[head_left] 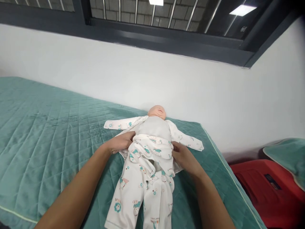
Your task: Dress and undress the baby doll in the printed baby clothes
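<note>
A baby doll [157,112] lies on its back, its head toward the wall. It wears a white printed top [187,139] spread open, with both sleeves stretched outward and a plain pale torso [154,126] bare between. White printed baby pants [135,187] cover its lower body, the high waistband up around the belly and an opening at the crotch. My left hand [121,142] pinches the waistband at the left side, fingertips partly hidden. At the opposite side, my right hand [182,156] is closed on the waistband too, its fingers partly behind the cloth.
Under the doll is a green quilted cover [59,133] with a pale piped edge at the right. A white wall [133,73] rises behind it, below a dark window frame [166,41] with metal bars. A red plastic object [257,190] stands lower right, partly under green cloth [286,152].
</note>
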Action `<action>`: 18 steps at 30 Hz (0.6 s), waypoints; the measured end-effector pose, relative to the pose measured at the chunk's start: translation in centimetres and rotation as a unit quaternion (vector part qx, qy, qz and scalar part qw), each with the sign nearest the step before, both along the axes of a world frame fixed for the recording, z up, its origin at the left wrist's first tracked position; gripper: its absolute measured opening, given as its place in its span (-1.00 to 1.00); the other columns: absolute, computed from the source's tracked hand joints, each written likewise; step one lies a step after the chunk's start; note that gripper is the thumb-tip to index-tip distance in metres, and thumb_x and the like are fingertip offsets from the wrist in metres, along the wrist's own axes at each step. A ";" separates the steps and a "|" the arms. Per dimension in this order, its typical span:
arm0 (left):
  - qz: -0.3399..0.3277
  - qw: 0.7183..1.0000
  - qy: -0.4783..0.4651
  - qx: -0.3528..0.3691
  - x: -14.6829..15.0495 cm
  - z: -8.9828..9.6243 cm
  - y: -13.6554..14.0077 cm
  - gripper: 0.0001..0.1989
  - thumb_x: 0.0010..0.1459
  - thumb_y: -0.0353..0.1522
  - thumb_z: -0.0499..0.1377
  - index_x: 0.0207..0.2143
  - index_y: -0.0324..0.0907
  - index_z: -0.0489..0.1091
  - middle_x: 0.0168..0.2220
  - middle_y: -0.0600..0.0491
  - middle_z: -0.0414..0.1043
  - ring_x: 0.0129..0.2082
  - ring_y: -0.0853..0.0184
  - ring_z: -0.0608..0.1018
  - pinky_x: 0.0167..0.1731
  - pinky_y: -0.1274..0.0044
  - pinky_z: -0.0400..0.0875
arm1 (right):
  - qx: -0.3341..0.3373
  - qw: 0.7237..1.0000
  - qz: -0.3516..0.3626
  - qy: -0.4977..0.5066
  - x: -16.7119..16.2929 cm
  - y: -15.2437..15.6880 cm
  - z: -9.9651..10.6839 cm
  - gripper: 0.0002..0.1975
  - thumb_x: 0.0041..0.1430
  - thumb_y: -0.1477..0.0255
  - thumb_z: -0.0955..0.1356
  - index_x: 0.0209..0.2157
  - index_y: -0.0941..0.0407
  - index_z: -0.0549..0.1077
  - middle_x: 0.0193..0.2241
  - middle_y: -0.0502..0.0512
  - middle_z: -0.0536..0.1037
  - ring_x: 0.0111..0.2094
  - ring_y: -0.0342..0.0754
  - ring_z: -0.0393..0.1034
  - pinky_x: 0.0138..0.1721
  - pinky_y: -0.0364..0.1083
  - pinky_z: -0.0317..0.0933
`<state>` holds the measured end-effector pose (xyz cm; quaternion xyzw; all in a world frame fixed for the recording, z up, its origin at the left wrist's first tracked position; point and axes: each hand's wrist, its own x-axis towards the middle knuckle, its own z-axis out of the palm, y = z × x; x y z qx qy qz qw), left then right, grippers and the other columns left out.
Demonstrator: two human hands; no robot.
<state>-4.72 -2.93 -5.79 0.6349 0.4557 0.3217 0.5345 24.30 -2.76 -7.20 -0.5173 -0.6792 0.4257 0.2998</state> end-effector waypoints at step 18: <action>0.047 0.957 -0.253 -0.131 1.5 -1.7 0.5 -0.60 -0.23 -0.52 0.20 -0.22 -0.30 0.51 -0.34 -0.05 0.59 -0.31 0.21 0.60 -0.36 0.50 0.44 | -0.141 0.971 0.012 0.194 0.8 -0.1 0.1 -0.69 0.01 0.27 0.43 -0.22 0.14 0.56 -0.38 0.08 0.60 -0.33 0.01 0.46 -0.22 -0.03 0.28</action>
